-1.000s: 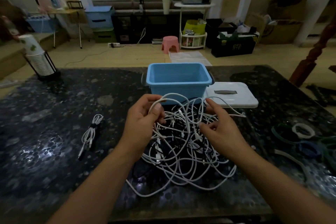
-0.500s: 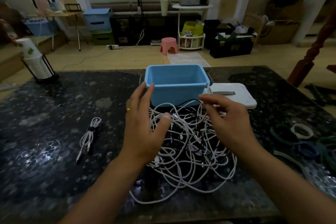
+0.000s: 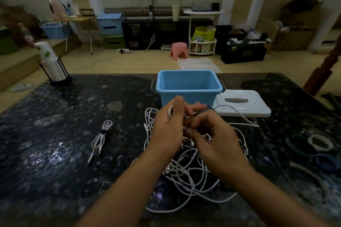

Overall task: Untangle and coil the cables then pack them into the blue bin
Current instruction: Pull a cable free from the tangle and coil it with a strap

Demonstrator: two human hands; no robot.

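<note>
Speckled black stone tabletop (image 3: 55, 134) fills the near view, glossy with a pale glare patch at near left. At its near centre lies a tangled heap of white cables (image 3: 190, 175), loops spilling toward the near edge. Both hands are raised over the heap's far side: the left hand (image 3: 166, 131) has its thumb and fingers curled round a white cable loop, and the right hand (image 3: 215, 140) has its fingers curled in among the strands, though what it pinches cannot be told through the blur. Left of the heap, well apart, rests a small white cable bundle tied with a dark strap (image 3: 100, 138). At the right edge lie green, blue and white strap rings (image 3: 319, 143). Just beyond the hands stands the blue plastic bin (image 3: 188, 86), open-topped with nothing seen inside, and touching its right side lies a flat white lid with a grey handle slot (image 3: 243, 105). At far left on the table, a black wire rack holds stacked paper cups (image 3: 51, 66). Beyond the table, tan flooring carries a pink plastic stool (image 3: 180, 50), a white round shelf cart (image 3: 203, 38), blue and green storage boxes (image 3: 110, 29) and cardboard boxes (image 3: 295, 37) against a pale wall.
</note>
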